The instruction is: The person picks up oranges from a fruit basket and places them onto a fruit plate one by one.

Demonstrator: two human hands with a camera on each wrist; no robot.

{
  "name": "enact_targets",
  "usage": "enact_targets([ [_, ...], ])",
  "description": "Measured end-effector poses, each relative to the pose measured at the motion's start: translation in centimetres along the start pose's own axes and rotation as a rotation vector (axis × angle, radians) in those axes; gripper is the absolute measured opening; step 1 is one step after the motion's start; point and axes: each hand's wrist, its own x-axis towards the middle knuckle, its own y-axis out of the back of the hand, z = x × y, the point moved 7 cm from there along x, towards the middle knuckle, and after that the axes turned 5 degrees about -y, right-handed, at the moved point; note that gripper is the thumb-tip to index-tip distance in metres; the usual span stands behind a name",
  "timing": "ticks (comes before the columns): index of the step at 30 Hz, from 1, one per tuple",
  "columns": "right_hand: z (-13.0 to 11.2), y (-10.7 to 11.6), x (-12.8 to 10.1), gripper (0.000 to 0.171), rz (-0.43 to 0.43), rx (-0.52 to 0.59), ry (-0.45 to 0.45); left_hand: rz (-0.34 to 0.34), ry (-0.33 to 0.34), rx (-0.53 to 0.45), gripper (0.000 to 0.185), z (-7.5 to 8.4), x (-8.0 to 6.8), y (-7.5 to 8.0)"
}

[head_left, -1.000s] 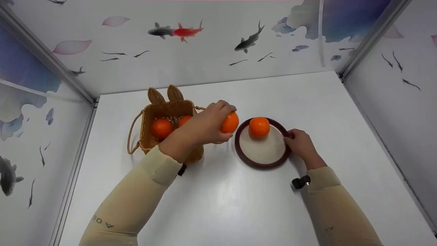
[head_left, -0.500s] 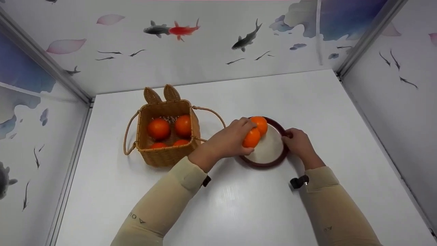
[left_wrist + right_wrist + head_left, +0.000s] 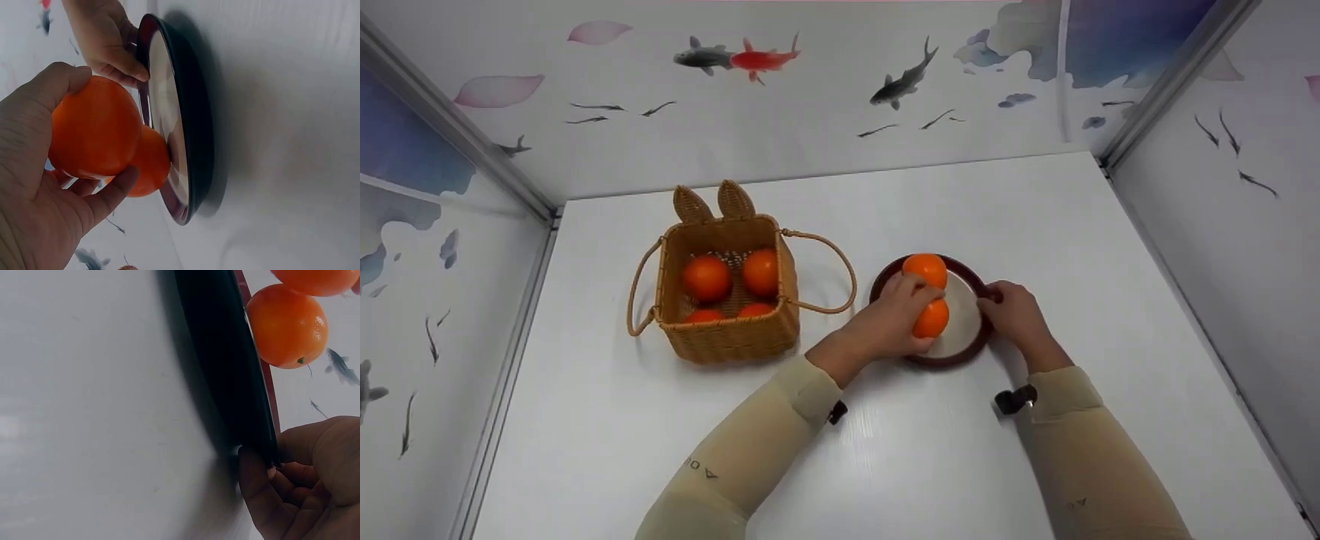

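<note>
My left hand grips an orange between thumb and fingers, held over the plate. A second orange sits on the far part of the plate, which is round with a cream middle and a dark red rim. In the right wrist view this resting orange shows its green stem end. My right hand pinches the plate's right rim, thumb above and a finger beneath, as the right wrist view shows.
Left of the plate stands a wicker basket with two ear shapes and looped handles, one reaching toward the plate. Several oranges lie inside it. Printed walls border the white table at the back and sides.
My left hand has carried its orange rightward from beside the basket to above the plate, near the other orange. My right hand has stayed at the plate's rim.
</note>
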Motion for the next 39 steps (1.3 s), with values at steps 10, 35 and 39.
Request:
enact_targets([
  [10, -0.1, -0.2, 0.0, 0.043, -0.010, 0.011, -0.005, 0.038, -0.070, 0.136, 0.066, 1.3, 1.4, -2.1],
  [35, -0.5, 0.0, -0.2, 0.040, 0.010, 0.017, 0.027, 0.180, 0.025, 0.153, 0.063, 1.3, 4.3, -4.3],
  [39, -0.4, 0.0, -0.2, 0.041, 0.012, 0.015, 0.030, 0.193, 0.034, 0.186, 0.064, 1.4, 4.3, -4.0],
])
